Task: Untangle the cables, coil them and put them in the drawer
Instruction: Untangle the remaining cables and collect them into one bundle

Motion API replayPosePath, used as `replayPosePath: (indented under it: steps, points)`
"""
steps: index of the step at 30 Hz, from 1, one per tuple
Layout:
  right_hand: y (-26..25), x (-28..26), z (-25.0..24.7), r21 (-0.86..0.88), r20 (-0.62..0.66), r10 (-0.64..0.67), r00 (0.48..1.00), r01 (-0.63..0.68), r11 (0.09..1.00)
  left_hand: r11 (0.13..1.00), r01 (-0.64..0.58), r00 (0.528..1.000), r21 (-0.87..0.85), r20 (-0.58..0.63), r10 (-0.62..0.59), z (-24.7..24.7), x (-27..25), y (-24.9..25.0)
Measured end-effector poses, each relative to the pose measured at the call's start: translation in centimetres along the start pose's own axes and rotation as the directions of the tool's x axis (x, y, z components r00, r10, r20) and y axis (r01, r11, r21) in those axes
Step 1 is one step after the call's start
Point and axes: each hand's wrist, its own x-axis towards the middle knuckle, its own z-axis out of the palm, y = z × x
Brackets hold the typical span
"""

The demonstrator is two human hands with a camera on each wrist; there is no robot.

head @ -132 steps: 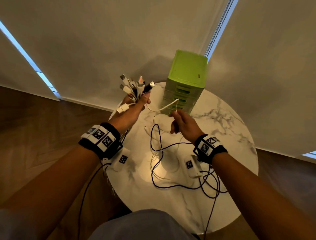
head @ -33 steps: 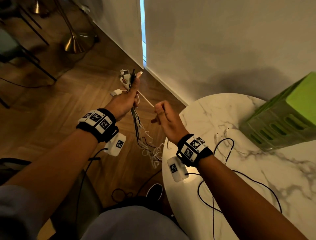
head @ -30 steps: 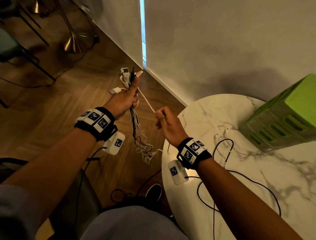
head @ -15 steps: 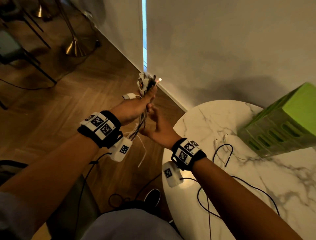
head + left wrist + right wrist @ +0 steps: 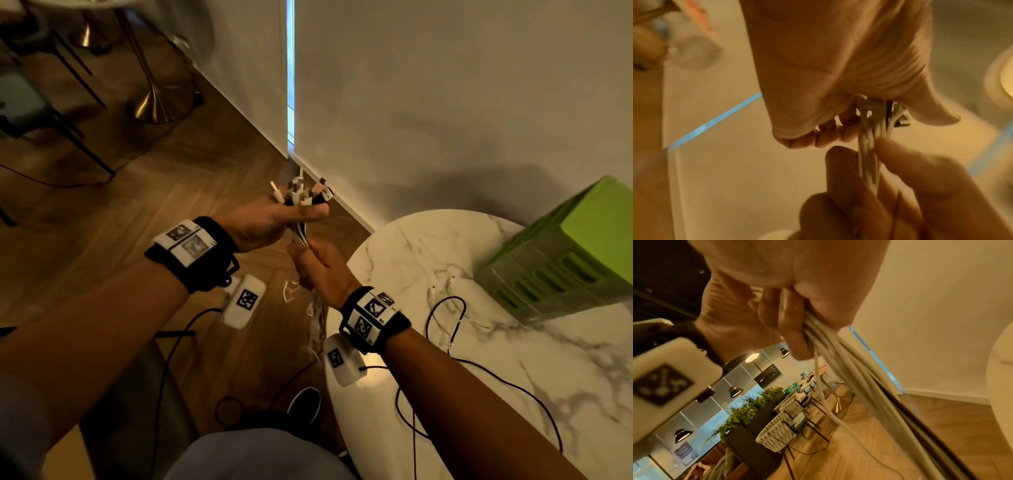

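A bundle of white and black cables [image 5: 301,236] hangs in the air left of the round marble table [image 5: 513,342]. My left hand [image 5: 274,219] grips the bundle just below its plugs [image 5: 301,192], which fan out above the fist. Directly below, my right hand [image 5: 318,270] is wrapped around the same strands [image 5: 838,356]; the tangled tails [image 5: 317,322] dangle under it. In the left wrist view the cables [image 5: 871,138] run from my left fist down between the right hand's fingers [image 5: 900,162]. One more black cable [image 5: 445,308] and a thin white one [image 5: 442,284] lie on the tabletop.
A green drawer unit [image 5: 565,260] stands on the table at the right, drawers closed. Wooden floor lies below the hands, with a brass table base [image 5: 154,102] and chair legs at the upper left. The wall runs behind.
My right hand has closed around the bundle just under the left hand, where half a second ago it reached up open. Both hands sit lower in view.
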Motion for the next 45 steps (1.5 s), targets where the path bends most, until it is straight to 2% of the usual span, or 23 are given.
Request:
replayPosePath:
  steps: [2,4,7,9,13,15,19,23,26,28,31,32,33,35,36,37,38,39,40,41,42,43,45]
  points:
    - [-0.6,0.2,-0.9,-0.103,0.040,0.068,0.997,-0.064,0.993,0.987,0.026,0.996,0.162,-0.094,-0.010,1.0,0.3,0.2]
    - [-1.4,0.5,-1.7,-0.155,0.046,0.045,0.998,-0.037,0.987,0.974,0.041,0.987,0.223,-0.159,-0.005,2.0,0.8,0.5]
    - [-1.9,0.6,-1.4,-0.017,-0.075,-0.066,0.995,0.065,0.998,0.960,0.002,0.982,0.280,-0.179,0.050,3.0,1.2,0.7]
    - [-1.9,0.4,-1.0,0.086,-0.144,-0.040,0.989,0.053,0.995,0.976,-0.036,0.976,0.215,-0.201,0.081,3.2,1.4,0.9]
    - [-3.0,0.2,-1.8,0.164,-0.011,0.124,0.992,-0.120,0.979,0.996,-0.092,0.990,0.000,-0.106,0.092,2.6,1.8,0.4]
    - [-3.3,0.4,-2.1,0.166,0.018,0.168,0.986,-0.169,0.972,0.987,-0.130,0.988,0.093,-0.076,0.138,2.6,2.0,0.3]
    - [-2.4,0.6,-2.1,0.052,-0.087,0.228,0.970,-0.224,0.973,0.870,-0.257,0.941,0.421,-0.098,0.325,3.0,2.4,-0.2]
    - [-3.1,0.1,-2.0,0.283,0.010,0.291,0.957,-0.281,0.917,0.820,-0.394,0.862,0.416,-0.142,0.487,3.2,2.7,-0.4]
    - [-3.7,0.0,-2.2,0.357,0.031,0.281,0.959,-0.273,0.893,0.790,-0.422,0.858,0.445,-0.086,0.507,3.2,3.7,-0.3]
    - [-3.8,0.2,-2.4,0.356,0.018,0.263,0.965,-0.252,0.900,0.820,-0.441,0.863,0.365,-0.078,0.499,3.1,4.0,-0.1]
    - [-4.2,0.2,-3.1,0.405,-0.011,0.212,0.977,-0.190,0.894,0.891,-0.446,0.895,-0.083,-0.067,0.442,2.7,3.8,-1.0]
    - [-4.5,0.1,-3.4,0.433,-0.023,0.187,0.982,-0.159,0.887,0.900,-0.380,0.923,-0.213,-0.019,0.385,2.6,3.6,-1.9]
    - [-4.8,-0.1,-3.8,0.458,-0.036,0.161,0.986,-0.126,0.880,0.930,-0.277,0.954,-0.240,0.050,0.297,2.6,3.3,-3.1]
    - [-5.5,-0.5,-4.6,0.485,-0.049,0.121,0.991,-0.082,0.871,0.999,-0.035,0.968,0.025,0.250,0.027,2.6,2.5,-5.2]
    - [-6.0,-0.6,-5.0,0.496,-0.039,0.112,0.993,-0.078,0.865,0.970,0.055,0.924,0.238,0.356,-0.140,2.6,2.1,-6.5]
    - [-6.3,-0.7,-5.3,0.505,-0.020,0.112,0.994,-0.086,0.859,0.918,0.076,0.861,0.389,0.439,-0.257,2.5,2.2,-7.8]
    - [-6.7,-0.8,-5.5,0.508,0.005,0.112,0.994,-0.099,0.856,0.875,0.048,0.826,0.481,0.474,-0.306,2.2,2.5,-9.0]
    - [-7.1,-0.9,-5.7,0.505,0.019,0.109,0.994,-0.103,0.857,0.831,0.013,0.832,0.557,0.455,-0.318,1.6,3.1,-9.9]
    - [-7.5,-0.9,-5.9,0.500,0.018,0.099,0.995,-0.095,0.861,0.779,-0.002,0.876,0.628,0.377,-0.301,0.8,3.7,-10.3]
    - [-7.9,-0.9,-6.0,0.494,0.001,0.087,0.996,-0.076,0.866,0.730,0.011,0.943,0.683,0.236,-0.235,-0.2,4.4,-10.6]
    - [-8.3,-1.0,-6.0,0.485,-0.024,0.072,0.997,-0.051,0.873,0.694,0.009,0.992,0.720,0.079,-0.095,-1.2,5.1,-10.7]
    - [-8.6,-1.0,-6.0,0.473,-0.052,0.052,0.997,-0.021,0.881,0.681,-0.012,0.994,0.732,-0.062,0.084,-2.0,5.7,-10.7]
    - [-9.0,-1.2,-5.9,0.459,-0.102,0.016,0.995,0.033,0.888,0.705,-0.083,0.896,0.705,-0.257,0.362,-3.1,6.4,-9.9]
